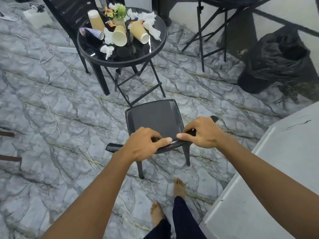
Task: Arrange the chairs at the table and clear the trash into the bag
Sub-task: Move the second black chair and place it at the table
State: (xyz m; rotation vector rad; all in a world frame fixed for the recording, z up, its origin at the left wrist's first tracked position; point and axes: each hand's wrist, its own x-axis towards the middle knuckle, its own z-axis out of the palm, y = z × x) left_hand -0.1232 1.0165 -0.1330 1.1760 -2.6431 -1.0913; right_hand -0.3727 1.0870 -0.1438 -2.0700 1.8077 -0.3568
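Observation:
A dark grey plastic chair [155, 116] stands in front of me, seat facing the round black table [155, 50]. My left hand [143, 144] and my right hand [202, 133] both grip the top rail of its backrest, thumbs nearly touching. On the table lie several paper cups [120, 36], crumpled tissues [107, 50], a can [93, 32], snack wrappers and a small plant. A black trash bag [276, 61] sits open in a bin at the right. A second black chair [72, 16] stands behind the table at the left.
A black folding stand [212, 31] is behind the table on the right. A white counter [276, 169] fills the lower right. White cables [50, 87] trail over the marble floor at left. My bare feet [178, 188] are just behind the chair.

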